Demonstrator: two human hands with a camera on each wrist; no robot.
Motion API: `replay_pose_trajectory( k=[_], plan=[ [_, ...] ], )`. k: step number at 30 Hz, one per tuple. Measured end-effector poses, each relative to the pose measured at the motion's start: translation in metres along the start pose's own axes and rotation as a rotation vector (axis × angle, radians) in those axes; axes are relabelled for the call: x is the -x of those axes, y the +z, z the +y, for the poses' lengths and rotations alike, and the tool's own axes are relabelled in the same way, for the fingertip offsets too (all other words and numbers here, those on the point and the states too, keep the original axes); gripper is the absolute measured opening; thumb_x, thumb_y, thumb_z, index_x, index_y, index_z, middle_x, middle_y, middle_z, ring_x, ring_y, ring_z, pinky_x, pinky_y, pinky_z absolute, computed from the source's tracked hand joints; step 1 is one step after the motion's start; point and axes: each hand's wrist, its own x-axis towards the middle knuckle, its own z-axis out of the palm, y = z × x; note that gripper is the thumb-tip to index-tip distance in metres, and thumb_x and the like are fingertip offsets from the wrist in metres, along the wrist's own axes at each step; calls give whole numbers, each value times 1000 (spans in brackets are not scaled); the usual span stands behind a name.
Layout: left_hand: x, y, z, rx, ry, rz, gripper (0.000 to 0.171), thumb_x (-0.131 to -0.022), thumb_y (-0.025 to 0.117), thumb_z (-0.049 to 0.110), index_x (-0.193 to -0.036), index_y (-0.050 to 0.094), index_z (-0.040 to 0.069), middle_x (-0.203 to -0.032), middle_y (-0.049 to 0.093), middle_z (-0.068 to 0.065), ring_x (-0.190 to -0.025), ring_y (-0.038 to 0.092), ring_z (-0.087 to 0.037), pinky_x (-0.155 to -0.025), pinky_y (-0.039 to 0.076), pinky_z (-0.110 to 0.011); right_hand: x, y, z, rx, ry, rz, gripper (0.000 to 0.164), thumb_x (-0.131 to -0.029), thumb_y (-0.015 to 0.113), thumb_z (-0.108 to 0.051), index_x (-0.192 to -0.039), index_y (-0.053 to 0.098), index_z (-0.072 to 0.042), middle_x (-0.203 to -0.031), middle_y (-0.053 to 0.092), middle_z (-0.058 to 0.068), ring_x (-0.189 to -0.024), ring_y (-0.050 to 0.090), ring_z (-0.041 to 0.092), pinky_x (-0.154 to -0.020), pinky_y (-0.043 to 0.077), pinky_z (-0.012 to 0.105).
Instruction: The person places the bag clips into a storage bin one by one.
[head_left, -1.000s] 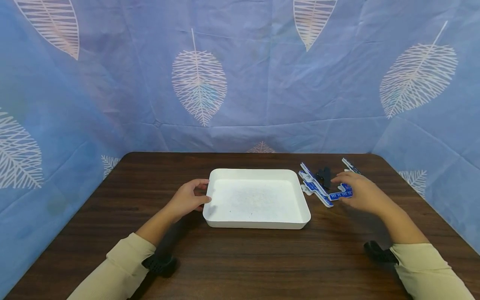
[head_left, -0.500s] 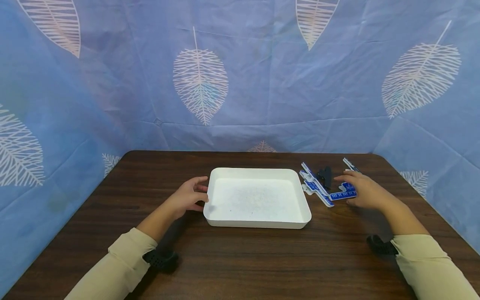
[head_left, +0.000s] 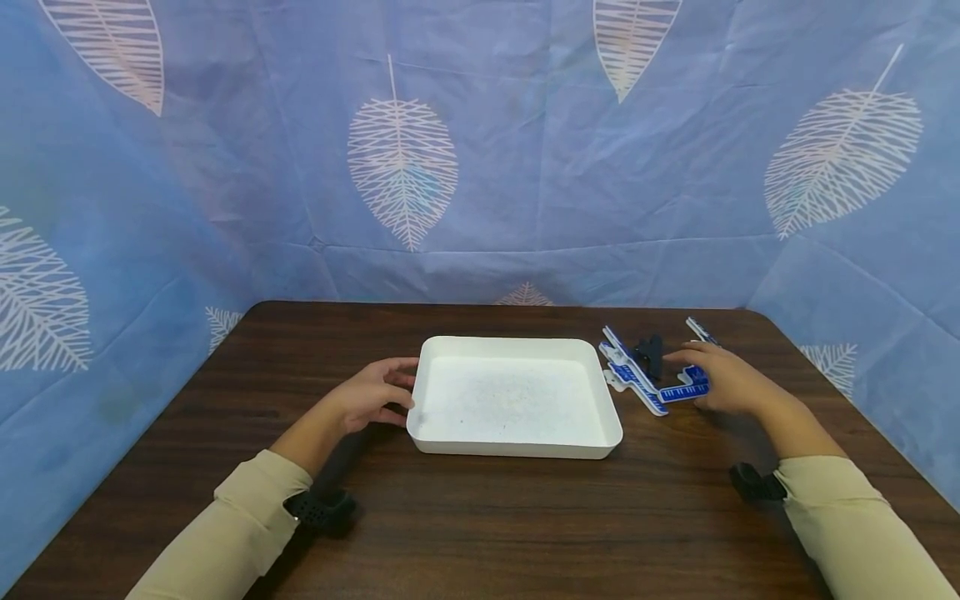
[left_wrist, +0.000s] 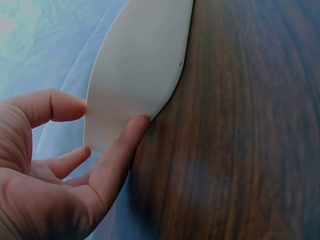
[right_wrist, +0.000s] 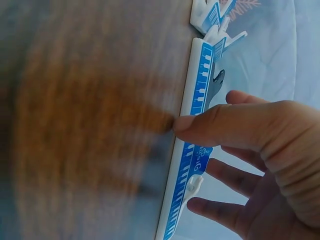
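At the middle of the dark table (head_left: 517, 517) lies the white tray (head_left: 517, 396), flat and right way up, with a few small dark specks on its floor. The left hand (head_left: 367, 398) is at its left end, fingers spread apart and gently bent; in the left wrist view one fingertip meets the rim and another touches low on the outer wall, with neither wrapped round it. To the right of the tray, the right hand (head_left: 727, 379) reaches over the blue clip (head_left: 684, 389), a white-edged piece printed with piano keys. The right wrist view shows the thumb against the clip's edge and the other fingers loosely bent and spread on the far side; whether they pinch it I cannot tell. The clip's left end meets, or nearly meets, the lower end of the slanted clip (head_left: 633, 379), blue and white too, which lies just beside the tray's right wall. Behind these two is a black piece (head_left: 650, 354), and past the fingers a narrow far piece (head_left: 701, 330) pokes out, mostly hidden by the hand. Both forearms wear pale sleeves (head_left: 225, 525), with a black device (head_left: 322, 510) at each wrist. A blue cloth (head_left: 540, 175) patterned with white leaves hangs behind the table.
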Motion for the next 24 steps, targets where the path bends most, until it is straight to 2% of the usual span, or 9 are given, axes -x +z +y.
replay_pose_trajectory(
  k=[4, 10, 15, 20, 24],
  plan=[
    [-1, -2, 0, 21, 6, -31, 74, -74, 58, -8, -138, 26, 9, -130, 35, -21, -101, 51, -34, -72, 49, -47, -4, 0, 2, -5, -14, -17, 65, -58, 76, -3, -120, 54, -9, -125, 41, 27, -113, 34, 50, -86, 28, 64],
    [0, -2, 0, 28, 1, -41, 75, -74, 58, -8, -138, 25, 9, -130, 35, -22, -101, 51, -35, -72, 49, -47, -5, 2, 5, -13, -67, -5, 49, -60, 75, -1, -107, 63, -7, -110, 57, 16, -109, 42, 42, -89, 30, 60],
    [0, -1, 0, 26, 4, -38, 75, -74, 58, -9, -139, 25, 8, -131, 34, -22, -100, 51, -35, -71, 49, -47, -3, 0, 4, -10, -78, -9, 43, -60, 75, -3, -101, 66, -7, -103, 60, 14, -100, 49, 39, -84, 36, 56],
    [2, -1, 0, 20, 14, -38, 75, -74, 58, -9, -139, 24, 9, -130, 34, -22, -99, 52, -35, -71, 49, -47, -2, -2, 4, 7, -51, -39, 37, -61, 75, -5, -97, 66, -9, -98, 62, 12, -92, 55, 36, -78, 41, 55],
    [2, -1, -1, 16, 20, -37, 75, -74, 58, -9, -138, 25, 8, -131, 34, -23, -99, 52, -35, -72, 49, -47, 1, -2, 4, 40, -47, -52, 28, -61, 74, -4, -87, 67, -11, -91, 62, 9, -82, 57, 28, -73, 45, 50]
  ],
)
